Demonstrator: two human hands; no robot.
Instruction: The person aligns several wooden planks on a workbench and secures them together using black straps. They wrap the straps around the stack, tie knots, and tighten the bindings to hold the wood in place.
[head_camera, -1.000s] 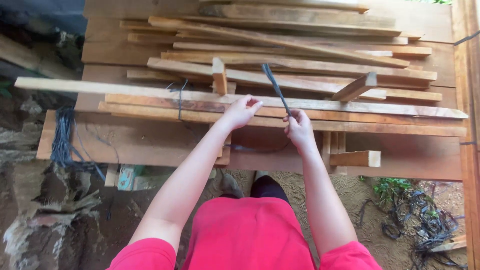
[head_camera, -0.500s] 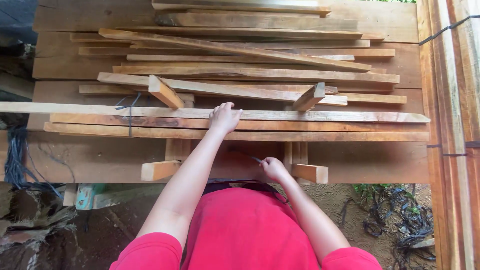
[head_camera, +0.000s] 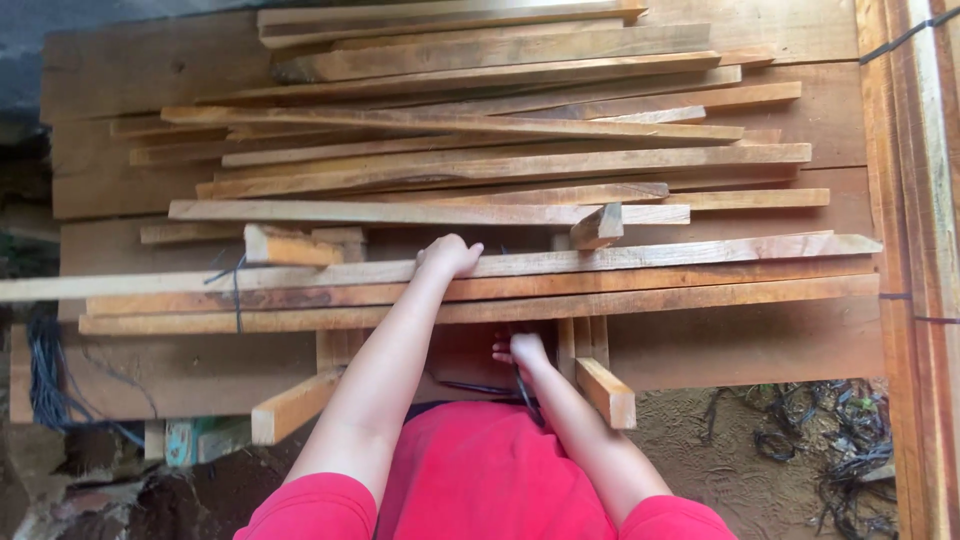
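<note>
Running left to right across the whole view, the long wooden strip sits at the near edge of the stack, its long axis crossing my line of sight, with 2 more strips just under it toward me. My left hand rests on top of that strip near its middle, fingers curled over the far edge in a clenched grip. My right hand is lower, below the 3 strips, closed on a thin dark strap that trails down toward my red shirt. So the left is the hand on the strip, and the right lies just beside it toward me. Beyond lie many loose wooden slats on the plank tabletop. A short wood block lies tilted just past the strip.
</note>
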